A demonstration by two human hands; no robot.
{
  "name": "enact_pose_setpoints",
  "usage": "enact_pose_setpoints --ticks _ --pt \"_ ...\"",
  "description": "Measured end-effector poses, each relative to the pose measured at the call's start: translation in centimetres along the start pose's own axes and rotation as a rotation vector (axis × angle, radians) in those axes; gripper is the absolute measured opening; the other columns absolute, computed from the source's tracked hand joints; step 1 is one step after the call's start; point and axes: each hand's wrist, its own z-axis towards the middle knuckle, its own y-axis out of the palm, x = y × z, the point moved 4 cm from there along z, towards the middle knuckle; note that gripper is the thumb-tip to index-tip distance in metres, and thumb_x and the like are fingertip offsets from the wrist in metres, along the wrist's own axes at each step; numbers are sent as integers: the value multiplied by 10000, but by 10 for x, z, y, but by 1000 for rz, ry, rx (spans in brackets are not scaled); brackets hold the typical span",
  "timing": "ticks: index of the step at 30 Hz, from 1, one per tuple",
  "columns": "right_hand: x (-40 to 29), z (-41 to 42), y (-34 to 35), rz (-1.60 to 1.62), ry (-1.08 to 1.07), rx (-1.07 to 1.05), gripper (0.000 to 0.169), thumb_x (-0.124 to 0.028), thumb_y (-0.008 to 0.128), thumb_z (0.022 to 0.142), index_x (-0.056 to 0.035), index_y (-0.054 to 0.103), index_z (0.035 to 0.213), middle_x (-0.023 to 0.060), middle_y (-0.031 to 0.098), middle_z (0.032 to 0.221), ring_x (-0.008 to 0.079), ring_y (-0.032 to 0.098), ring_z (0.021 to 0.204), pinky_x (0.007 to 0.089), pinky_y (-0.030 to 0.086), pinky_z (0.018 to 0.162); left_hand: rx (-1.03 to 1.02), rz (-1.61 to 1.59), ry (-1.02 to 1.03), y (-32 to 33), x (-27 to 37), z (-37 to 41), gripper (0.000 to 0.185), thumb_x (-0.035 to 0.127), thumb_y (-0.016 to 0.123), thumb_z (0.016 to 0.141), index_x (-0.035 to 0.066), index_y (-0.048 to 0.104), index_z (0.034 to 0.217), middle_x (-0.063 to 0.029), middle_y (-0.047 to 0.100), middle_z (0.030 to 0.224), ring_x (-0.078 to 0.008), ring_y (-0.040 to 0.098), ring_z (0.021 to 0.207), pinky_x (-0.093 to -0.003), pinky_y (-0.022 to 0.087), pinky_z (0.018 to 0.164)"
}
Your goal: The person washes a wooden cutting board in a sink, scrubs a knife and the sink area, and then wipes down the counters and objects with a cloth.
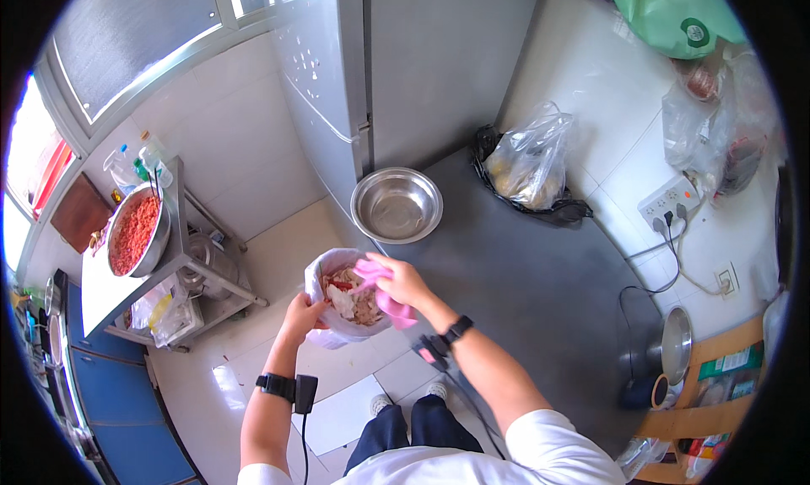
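Note:
Scraps fill a waste bin (pixel 351 298) lined with a whitish plastic bag, at the edge of the dark grey table (pixel 525 295). My left hand (pixel 305 317) grips the bin's left rim. In my right hand (pixel 402 282), over the bin's right side, is a pink cloth (pixel 395 304); part of it hangs over the rim and part lies above the scraps. Just beyond the bin, a stainless steel bowl (pixel 397 206) stands on the table corner; it holds little or nothing that I can make out.
A clear plastic bag (pixel 531 168) on black plastic lies at the table's back. A power strip (pixel 667 200) with cables is at the right wall. On the left metal table (pixel 95 295) stands a bowl of red minced food (pixel 136 235). A refrigerator (pixel 436 61) stands behind.

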Motion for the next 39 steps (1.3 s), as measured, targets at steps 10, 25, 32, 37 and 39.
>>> enact_pose_setpoints --ticks 10,25,32,37,39 --pt "0 -101 -107 194 162 329 522 54 513 784 -15 500 1300 103 598 1206 165 570 1075 268 467 890 -118 -50 -39 -5 -66 -33 244 86 585 820 -74 526 996 -142 619 869 -204 643 672 -295 573 547" --pt "4 -523 -168 -368 401 1494 477 112 446 743 -57 601 1162 79 619 1137 204 593 1052 308 458 916 -659 216 -151 130 -137 -89 236 33 550 810 -91 492 1002 -169 603 904 -233 647 715 -309 586 544" --pt "-28 -314 -33 -326 -112 667 431 88 543 726 -135 672 1071 48 674 1038 220 633 924 340 524 783 -772 229 -178 182 -130 -126 288 72 581 810 -84 492 1034 -157 607 923 -231 655 738 -302 588 562" --pt "-44 -475 -125 -43 157 1063 499 166 425 748 -67 617 1145 93 633 1168 172 654 926 250 500 628 -672 217 -208 189 -137 -154 287 73 562 819 -71 488 1056 -156 615 944 -228 661 744 -293 587 573" --pt "-27 -574 -168 -60 286 1364 524 161 402 756 -41 568 1210 132 602 1217 187 649 946 247 492 621 -613 199 -206 184 -147 -162 295 74 532 832 -59 488 1092 -148 627 949 -215 664 727 -273 584 577"
